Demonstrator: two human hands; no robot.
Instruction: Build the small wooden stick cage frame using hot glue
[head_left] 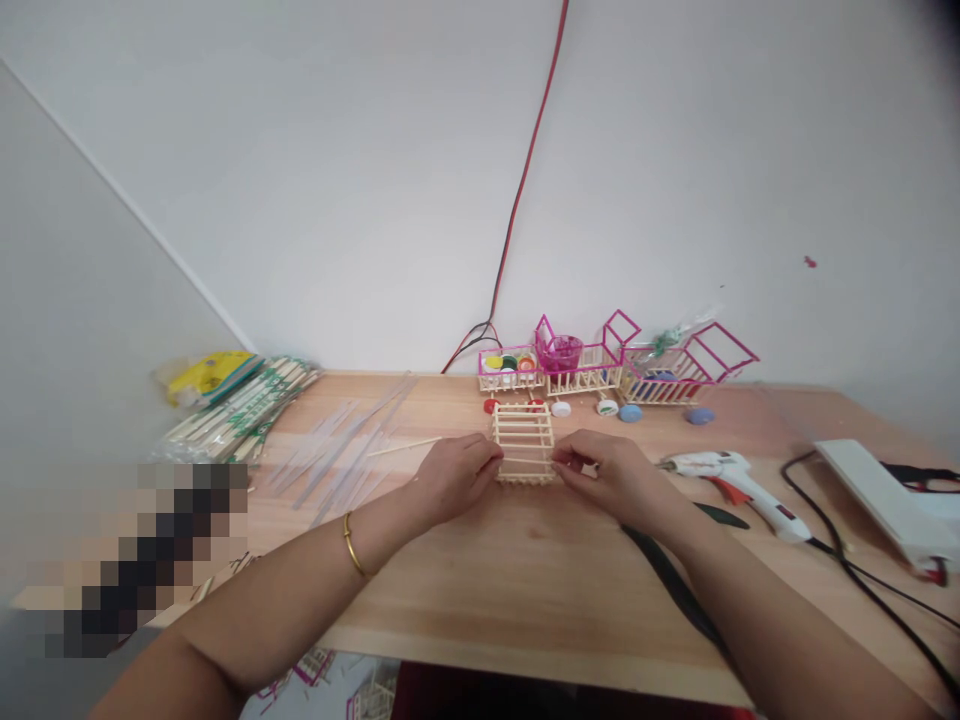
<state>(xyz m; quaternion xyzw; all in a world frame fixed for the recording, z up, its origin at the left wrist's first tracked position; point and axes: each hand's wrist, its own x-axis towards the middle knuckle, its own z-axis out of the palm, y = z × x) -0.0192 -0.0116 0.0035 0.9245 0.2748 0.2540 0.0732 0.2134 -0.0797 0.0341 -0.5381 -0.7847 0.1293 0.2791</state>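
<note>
The bamboo-stick frame (523,434) sits on the wooden tabletop (465,600), between both hands. The left hand (459,478) has its fingertips pinched on the frame's 9 o'clock side; the right hand (613,476) pinches the 3 o'clock side. Exactly which stick each pair grips is too small to tell. From the frame, miniature stick carts (585,384) stand at 12 to 2 o'clock, the white hot-glue gun (759,492) lies at 3, and clear glue sticks (352,443) spread at 9.
</note>
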